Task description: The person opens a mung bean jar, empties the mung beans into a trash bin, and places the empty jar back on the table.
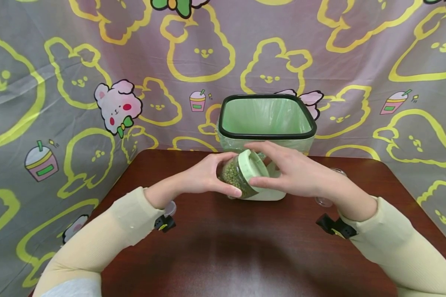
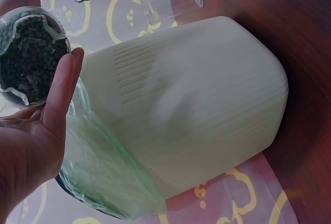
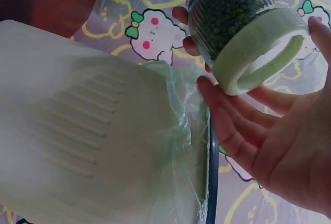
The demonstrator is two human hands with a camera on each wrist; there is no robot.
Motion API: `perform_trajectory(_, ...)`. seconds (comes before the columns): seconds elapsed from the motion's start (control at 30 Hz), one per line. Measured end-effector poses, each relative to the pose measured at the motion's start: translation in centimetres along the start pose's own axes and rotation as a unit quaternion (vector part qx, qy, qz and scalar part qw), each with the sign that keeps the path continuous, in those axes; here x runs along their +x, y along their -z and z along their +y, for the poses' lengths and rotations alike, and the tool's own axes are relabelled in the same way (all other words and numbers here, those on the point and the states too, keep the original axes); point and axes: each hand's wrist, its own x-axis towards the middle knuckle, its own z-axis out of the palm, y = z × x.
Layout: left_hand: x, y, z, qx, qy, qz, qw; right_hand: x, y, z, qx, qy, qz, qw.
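A clear ribbed jar (image 1: pixel 235 177) of small green beans is held tilted above the table, its pale green lid (image 1: pixel 253 167) facing right. My left hand (image 1: pixel 208 173) grips the jar's body from the left, thumb in front. On the other side my right hand (image 1: pixel 297 171) spans the lid, with the thumb at its lower edge and the fingers over its top. The right wrist view shows the lid's raised ring-like top (image 3: pixel 269 53) between the right thumb and fingers. The beans (image 2: pixel 31 53) show through the jar's base in the left wrist view.
Just behind the hands stands a pale bin (image 1: pixel 267 138) with a black rim and a green bag liner. A clear container (image 1: pixel 324 201) is partly hidden by the right forearm. Another clear item (image 1: pixel 169 208) lies by the left wrist. Patterned cloth (image 1: pixel 152 62) surrounds the brown table (image 1: pixel 226 255).
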Motion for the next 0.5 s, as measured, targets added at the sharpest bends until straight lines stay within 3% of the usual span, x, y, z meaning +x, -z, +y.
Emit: perform_trajectory(0.5,0.01,0.02,-0.17,-0.001,-0.003,-0.001,1.0,-0.23,0.07,0.09,0.021,0.029,-0.001,0.999)
